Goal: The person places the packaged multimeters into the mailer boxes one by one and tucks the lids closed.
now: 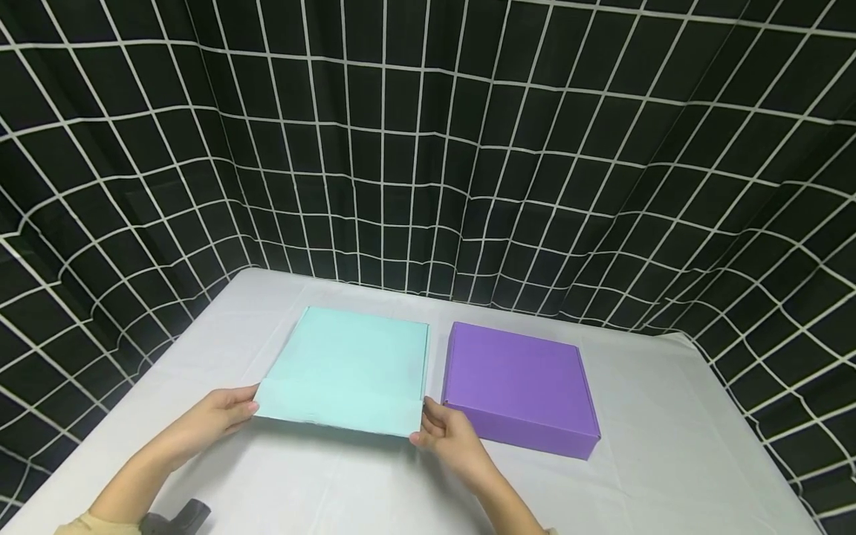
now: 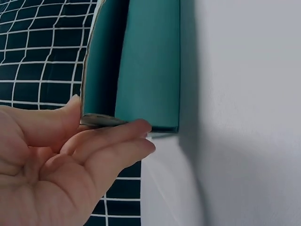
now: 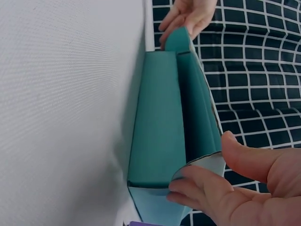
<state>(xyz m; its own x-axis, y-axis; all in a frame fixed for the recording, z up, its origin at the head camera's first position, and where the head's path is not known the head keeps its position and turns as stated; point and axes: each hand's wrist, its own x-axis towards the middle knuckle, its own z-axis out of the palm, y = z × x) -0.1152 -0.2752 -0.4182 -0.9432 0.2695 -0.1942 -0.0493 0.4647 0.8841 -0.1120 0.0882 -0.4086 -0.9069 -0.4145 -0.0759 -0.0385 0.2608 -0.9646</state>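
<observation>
A light turquoise cardboard box (image 1: pixel 357 345) lies on the white table, its front flap (image 1: pixel 337 405) jutting out toward me. My left hand (image 1: pixel 217 412) holds the flap's left corner, thumb at the flap's edge and fingers at the side tab, as the left wrist view shows. At the opposite corner, my right hand (image 1: pixel 455 438) grips the flap with its thumb on the edge and fingertips against the rounded side tab (image 3: pixel 209 162). A dark gap separates the flap from the box's front wall (image 3: pixel 157 117). The box's contents are hidden.
A purple box (image 1: pixel 518 375), lid down, stands right of the turquoise one, close to my right hand. Near my left forearm is a dark grey object (image 1: pixel 190 516), partly cut off. A black curtain (image 1: pixel 414 148) with a white grid surrounds the table.
</observation>
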